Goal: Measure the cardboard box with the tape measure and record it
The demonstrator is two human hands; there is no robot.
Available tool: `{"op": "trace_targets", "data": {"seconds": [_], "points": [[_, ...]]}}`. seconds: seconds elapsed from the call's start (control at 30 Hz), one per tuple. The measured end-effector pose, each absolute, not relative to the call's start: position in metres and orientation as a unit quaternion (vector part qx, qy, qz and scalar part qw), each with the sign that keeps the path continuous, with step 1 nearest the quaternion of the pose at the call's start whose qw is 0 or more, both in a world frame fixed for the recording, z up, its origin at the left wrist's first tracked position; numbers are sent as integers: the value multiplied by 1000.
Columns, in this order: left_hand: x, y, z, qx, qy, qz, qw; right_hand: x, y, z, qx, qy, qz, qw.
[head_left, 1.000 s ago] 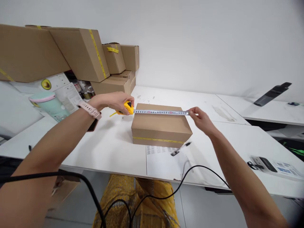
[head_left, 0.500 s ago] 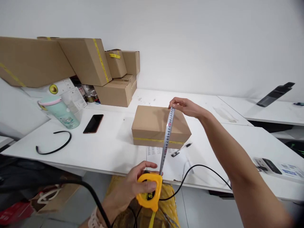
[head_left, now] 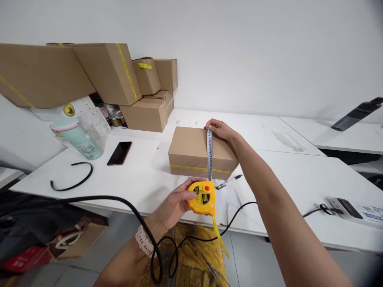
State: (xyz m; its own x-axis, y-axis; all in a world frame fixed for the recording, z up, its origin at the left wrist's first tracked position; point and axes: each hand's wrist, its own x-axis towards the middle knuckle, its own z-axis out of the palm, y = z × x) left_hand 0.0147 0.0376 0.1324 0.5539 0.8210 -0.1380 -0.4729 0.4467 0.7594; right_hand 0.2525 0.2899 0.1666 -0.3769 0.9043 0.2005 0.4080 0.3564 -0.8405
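Note:
My left hand [head_left: 176, 201] grips the yellow case of a tape measure [head_left: 202, 198], held in front of a closed cardboard box [head_left: 191, 144] on the white table. From the case the metal blade [head_left: 210, 153] runs away from me over the box's front and top. At the far top edge of the box, my right hand [head_left: 220, 129] pinches the blade's end between thumb and fingers. A yellow strap [head_left: 220, 237] dangles from the case. Partly under the box lies a printed sheet, with a pen [head_left: 229, 181] beside the box's front right corner.
Stacked cardboard boxes [head_left: 143, 113] stand at the back left. A mint tumbler [head_left: 79, 139], a phone [head_left: 119, 153] and a curved black band [head_left: 73, 185] lie left of the box. A black cable [head_left: 203, 239] loops below the table edge. A power strip [head_left: 348, 209] rests at right.
The tape case has moved up and forward, closer to the box, and the pulled-out blade is shorter. My right hand has shifted slightly left, to the box's far edge.

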Motion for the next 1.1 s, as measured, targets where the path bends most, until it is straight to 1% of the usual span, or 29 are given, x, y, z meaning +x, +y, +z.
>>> {"op": "trace_targets", "data": {"seconds": [0.1, 0.17, 0.43, 0.53, 0.63, 0.83, 1.1], "points": [[17, 38, 131, 363, 196, 388, 824, 253, 299, 159, -443, -751, 341, 352], [20, 37, 129, 376, 190, 381, 823, 253, 302, 156, -450, -747, 334, 357], [27, 41, 120, 345, 264, 406, 804, 248, 301, 154, -522, -688, 343, 370], [29, 48, 124, 345, 268, 424, 793, 246, 307, 151, -542, -690, 300, 375], [33, 51, 129, 342, 267, 433, 790, 246, 312, 149, -558, -701, 256, 363], [41, 48, 134, 375, 269, 428, 777, 248, 312, 148, -550, -714, 263, 343], [45, 46, 139, 352, 284, 439, 777, 251, 316, 146, -544, -729, 251, 331]]}}
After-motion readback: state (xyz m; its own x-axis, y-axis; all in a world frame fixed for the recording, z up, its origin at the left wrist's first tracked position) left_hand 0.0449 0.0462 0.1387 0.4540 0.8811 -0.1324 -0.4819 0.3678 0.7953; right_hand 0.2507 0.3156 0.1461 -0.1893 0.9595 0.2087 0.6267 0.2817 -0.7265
